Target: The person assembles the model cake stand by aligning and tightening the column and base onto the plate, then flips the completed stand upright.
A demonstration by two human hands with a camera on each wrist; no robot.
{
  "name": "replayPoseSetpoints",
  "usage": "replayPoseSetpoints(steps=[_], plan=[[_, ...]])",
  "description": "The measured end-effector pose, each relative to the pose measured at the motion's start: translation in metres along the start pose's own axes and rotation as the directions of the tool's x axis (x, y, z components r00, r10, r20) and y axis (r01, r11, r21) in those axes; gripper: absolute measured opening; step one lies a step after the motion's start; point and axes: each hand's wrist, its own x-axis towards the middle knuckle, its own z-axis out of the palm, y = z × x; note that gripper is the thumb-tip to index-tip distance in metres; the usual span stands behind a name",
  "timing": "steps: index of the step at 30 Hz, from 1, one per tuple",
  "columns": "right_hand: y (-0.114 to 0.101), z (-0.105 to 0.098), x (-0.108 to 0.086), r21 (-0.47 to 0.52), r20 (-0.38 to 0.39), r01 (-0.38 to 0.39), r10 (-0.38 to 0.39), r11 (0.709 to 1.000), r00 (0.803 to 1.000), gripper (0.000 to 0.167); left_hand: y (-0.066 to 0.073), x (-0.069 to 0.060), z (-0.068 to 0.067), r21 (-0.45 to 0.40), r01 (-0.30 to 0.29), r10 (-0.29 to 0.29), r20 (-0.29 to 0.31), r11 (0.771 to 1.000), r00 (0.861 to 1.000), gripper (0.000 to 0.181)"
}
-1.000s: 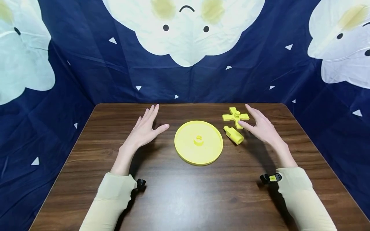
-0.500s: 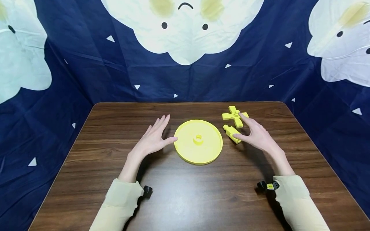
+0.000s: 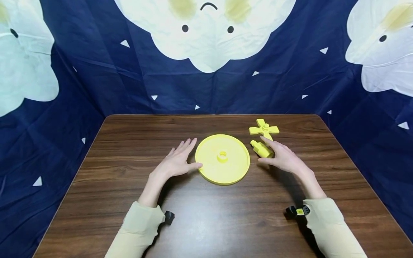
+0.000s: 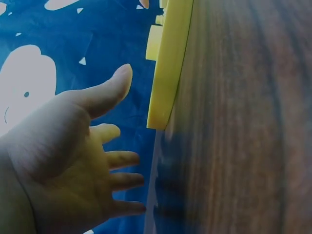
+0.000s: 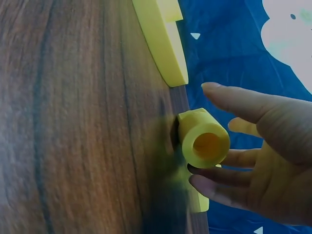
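In the head view, the left hand (image 3: 175, 165), fingers spread, hovers just beside the yellow disc (image 3: 222, 175) lying mid-frame on the wooden counter (image 3: 200, 225); the right hand (image 3: 285, 157), fingers parted, reaches about the yellow bottle-shaped piece (image 3: 261, 149) right of centre, contact unclear; the yellow cross (image 3: 265, 128) lies above it; dark blue cloth (image 3: 180, 86) fills the top.

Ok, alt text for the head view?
The left hand is beside a yellow disc and the right hand by a yellow cylinder on its side, neither gripping, above a brown table. A yellow cross lies beyond the cylinder; navy cloud-print cloth hangs behind.
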Motion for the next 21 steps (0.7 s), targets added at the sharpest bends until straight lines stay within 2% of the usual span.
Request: replayPoseSetpoints(steps=[5, 10, 21], plan=[[0.0012, 0.0031, 0.0019, -0.007, 0.024, -0.011, 0.012, 1.0, 1.0, 0.082, 0.0025, -0.0004, 0.0034, 0.017, 0.008, -0.008, 0.043, 1.0, 0.999, 0.099], [0.0039, 0.0062, 0.0031, -0.021, 0.021, -0.003, 0.004, 1.0, 1.0, 0.073, 0.0042, -0.0019, 0.0053, 0.023, 0.019, -0.02, 0.055, 1.0, 0.998, 0.099], [0.0034, 0.0093, 0.0041, -0.023, -0.003, 0.005, -0.005, 1.0, 1.0, 0.067, 0.0086, 0.0007, 0.0082, 0.059, 0.065, -0.069, 0.08, 0.996, 0.994, 0.092]])
